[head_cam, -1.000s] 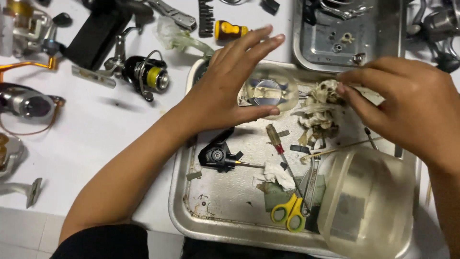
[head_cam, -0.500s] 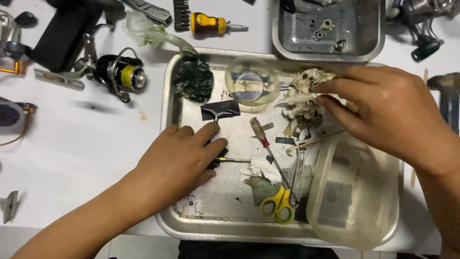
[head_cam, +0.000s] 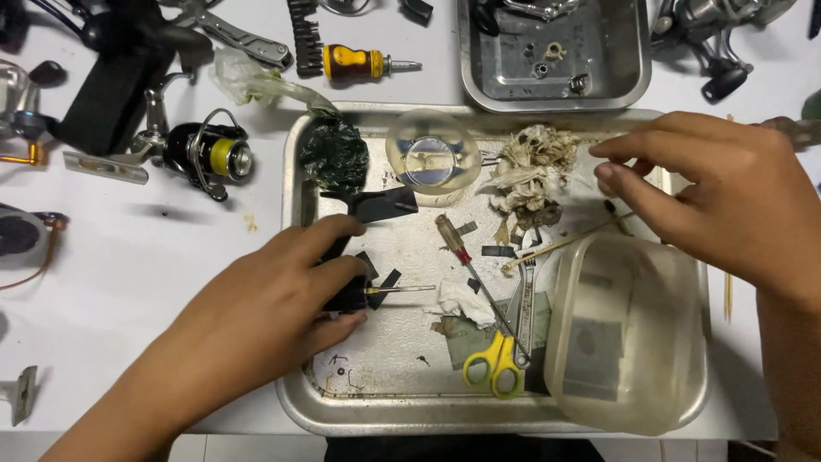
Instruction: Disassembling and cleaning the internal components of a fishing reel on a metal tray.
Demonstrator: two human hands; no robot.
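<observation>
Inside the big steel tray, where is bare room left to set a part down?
Bare patch on the tray floor's near-left, between the left hand and the yellow scissors. Crowded elsewhere: clear tub fills the right, rag scraps and round dish the far side.

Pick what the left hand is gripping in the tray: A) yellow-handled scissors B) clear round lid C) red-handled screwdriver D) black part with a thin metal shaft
D: the left hand closes on the black part, whose shaft pokes out toward the white scrap; the scissors and screwdriver lie untouched in the metal tray.
</observation>
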